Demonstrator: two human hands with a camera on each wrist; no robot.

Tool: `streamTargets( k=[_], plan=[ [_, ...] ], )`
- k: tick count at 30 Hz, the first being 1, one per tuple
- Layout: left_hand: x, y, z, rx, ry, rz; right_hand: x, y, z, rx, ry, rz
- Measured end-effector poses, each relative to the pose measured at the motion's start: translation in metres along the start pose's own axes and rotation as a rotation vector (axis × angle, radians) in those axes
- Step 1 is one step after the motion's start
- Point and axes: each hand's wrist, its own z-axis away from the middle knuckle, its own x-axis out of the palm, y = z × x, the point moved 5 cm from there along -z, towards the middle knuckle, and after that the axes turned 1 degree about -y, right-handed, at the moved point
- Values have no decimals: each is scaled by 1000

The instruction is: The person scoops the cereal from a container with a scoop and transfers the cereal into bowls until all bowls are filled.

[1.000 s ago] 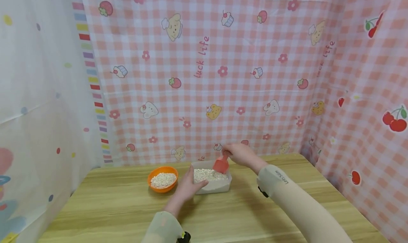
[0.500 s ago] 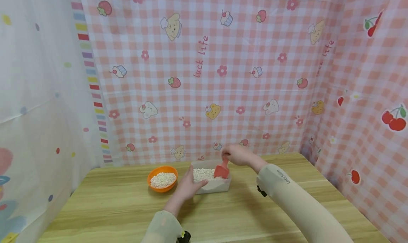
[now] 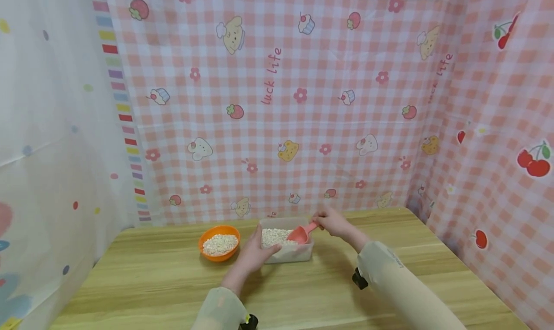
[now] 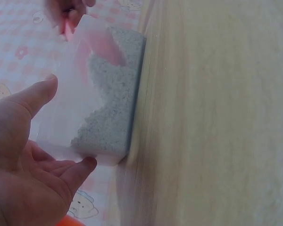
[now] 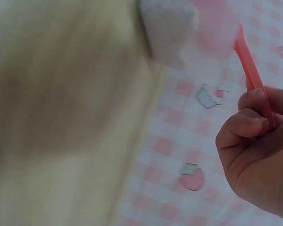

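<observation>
Right hand point(image 3: 332, 222): fingers clamped on scoop point(image 3: 298, 234), its head among grains point(image 3: 272, 237) in box point(image 3: 289, 256), left of those fingers. Left hand point(image 3: 252, 253): thumb and fingers apart, touching box. Step, judged: scooping. Next move likely calls for level lift.

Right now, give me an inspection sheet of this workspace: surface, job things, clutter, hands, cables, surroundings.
Surface: wood-grain table; no spill discernible.
Job things: translucent box and orange bowl, apart, both holding whitish grains; pink scoop, its head inside the box.
Clutter: nothing seen.
Hands: left hand touches the box's left end; right hand grips the scoop by its handle.
Cables: nothing seen.
Surroundings: pink-checked cloth behind and at right; white dotted cloth at left.
</observation>
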Motion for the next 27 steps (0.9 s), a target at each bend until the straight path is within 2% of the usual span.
streamTargets(
  k=[4,8,13,21,27],
  plan=[
    [-1,0,0,7,3,-3,11,14,7,76,23,-204],
    [-2,1,1,20,5,5,22,22,7,137,69,-284],
    [0,2,1,28,7,6,32,23,4,148,108,-330],
    [-2,0,1,20,13,14,38,20,0,137,119,-384],
    [-5,-2,3,14,43,10,45,20,-6,172,145,-413]
  ],
)
